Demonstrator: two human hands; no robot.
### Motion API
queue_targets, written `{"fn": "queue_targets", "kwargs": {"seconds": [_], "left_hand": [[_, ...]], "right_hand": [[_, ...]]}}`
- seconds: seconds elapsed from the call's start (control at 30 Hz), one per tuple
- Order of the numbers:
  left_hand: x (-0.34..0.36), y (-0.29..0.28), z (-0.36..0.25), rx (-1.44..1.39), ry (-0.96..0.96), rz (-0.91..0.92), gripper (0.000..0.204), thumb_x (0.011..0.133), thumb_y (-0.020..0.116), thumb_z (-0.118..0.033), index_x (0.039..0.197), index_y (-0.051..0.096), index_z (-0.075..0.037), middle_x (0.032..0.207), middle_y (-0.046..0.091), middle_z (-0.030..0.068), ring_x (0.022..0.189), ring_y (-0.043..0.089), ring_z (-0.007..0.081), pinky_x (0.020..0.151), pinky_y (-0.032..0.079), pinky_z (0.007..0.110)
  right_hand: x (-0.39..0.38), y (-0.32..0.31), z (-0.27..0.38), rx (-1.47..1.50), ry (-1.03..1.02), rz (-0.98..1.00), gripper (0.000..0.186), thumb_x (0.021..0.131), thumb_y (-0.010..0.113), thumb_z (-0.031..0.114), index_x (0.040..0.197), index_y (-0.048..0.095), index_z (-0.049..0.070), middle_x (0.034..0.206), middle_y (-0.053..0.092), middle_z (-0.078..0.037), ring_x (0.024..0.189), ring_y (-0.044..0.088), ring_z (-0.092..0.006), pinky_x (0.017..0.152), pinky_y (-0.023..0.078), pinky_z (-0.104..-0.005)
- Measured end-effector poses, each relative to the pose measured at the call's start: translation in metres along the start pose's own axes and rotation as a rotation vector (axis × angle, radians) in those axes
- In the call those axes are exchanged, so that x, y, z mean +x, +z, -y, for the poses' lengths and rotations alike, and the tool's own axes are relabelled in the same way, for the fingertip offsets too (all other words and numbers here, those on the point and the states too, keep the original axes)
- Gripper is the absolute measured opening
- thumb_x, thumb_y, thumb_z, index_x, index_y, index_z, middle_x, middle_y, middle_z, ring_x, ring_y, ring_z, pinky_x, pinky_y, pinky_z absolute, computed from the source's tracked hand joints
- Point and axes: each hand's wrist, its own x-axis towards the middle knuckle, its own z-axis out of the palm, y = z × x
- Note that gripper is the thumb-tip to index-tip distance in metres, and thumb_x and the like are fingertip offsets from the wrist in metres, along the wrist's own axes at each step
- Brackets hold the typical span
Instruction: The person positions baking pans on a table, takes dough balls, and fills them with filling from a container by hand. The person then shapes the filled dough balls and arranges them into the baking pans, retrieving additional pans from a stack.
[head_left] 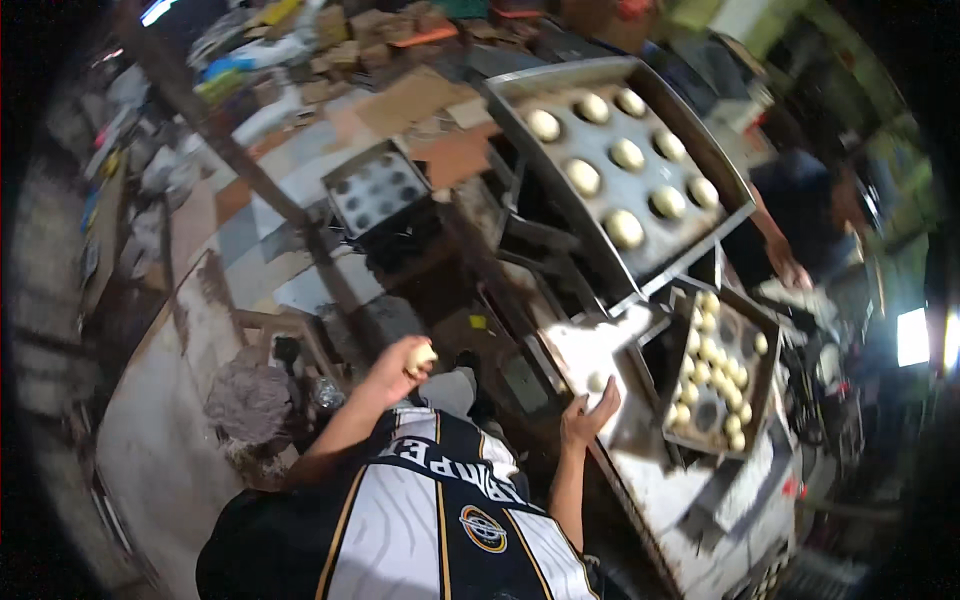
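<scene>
just ahead of my right hand [580, 420], on the bench [650, 490], sits a pale ball [597, 382], round, with no long axis. my right thumb and fingers are spread about it, holding nothing i can make out; i cannot tell if they touch it. my left hand [390, 374], farther off to the left, is curled around a second ball [422, 358]. right of my right hand is the small tray [738, 322]; farther ahead, the big tray [665, 245].
</scene>
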Motion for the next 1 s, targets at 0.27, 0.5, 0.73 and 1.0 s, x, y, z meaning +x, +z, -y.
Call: {"fn": "queue_targets", "kwargs": {"seconds": [0.27, 0.5, 0.73, 1.0], "left_hand": [[0.033, -0.083, -0.075, -0.209, 0.209, -0.100, 0.019, 0.101, 0.066, -0.026, 0.109, 0.064, -0.009, 0.091, 0.066, 0.0083, 0.071, 0.062, 0.0163, 0.057, 0.046, 0.028], [0.138, -0.172, -0.179, -0.066, 0.214, -0.355, 0.019, 0.104, 0.066, -0.027, 0.113, 0.061, -0.011, 0.100, 0.065, 0.0074, 0.077, 0.062, 0.0152, 0.060, 0.049, 0.031], [0.197, -0.249, -0.231, 0.076, 0.122, -0.498, 0.016, 0.106, 0.064, -0.023, 0.116, 0.063, -0.011, 0.102, 0.063, 0.0003, 0.095, 0.060, 0.0142, 0.090, 0.049, 0.034], [0.209, -0.309, -0.217, 0.020, 0.224, -0.379, 0.030, 0.110, 0.064, -0.030, 0.129, 0.061, -0.008, 0.113, 0.065, 0.0029, 0.101, 0.062, 0.0165, 0.092, 0.050, 0.035]], "right_hand": [[0.017, 0.158, 0.126, 0.376, -0.340, 0.871, 0.028, 0.095, 0.075, 0.022, 0.113, 0.076, 0.001, 0.114, 0.074, -0.021, 0.111, 0.066, -0.0445, 0.099, 0.051, -0.0533], [0.028, 0.417, 0.151, 0.186, -0.145, 1.309, 0.036, 0.103, 0.073, 0.032, 0.119, 0.074, 0.000, 0.118, 0.072, -0.020, 0.112, 0.069, -0.0411, 0.101, 0.054, -0.0486], [0.012, 0.683, 0.138, 0.116, 0.105, 1.783, 0.049, 0.101, 0.075, 0.031, 0.140, 0.065, 0.004, 0.145, 0.059, -0.020, 0.125, 0.066, -0.0344, 0.101, 0.056, -0.0481], [-0.039, 0.936, 0.153, 0.208, 1.046, 1.322, 0.080, 0.102, 0.075, 0.034, 0.165, 0.032, 0.011, 0.119, 0.063, -0.013, 0.088, 0.063, -0.0218, 0.076, 0.055, -0.0394]]}}
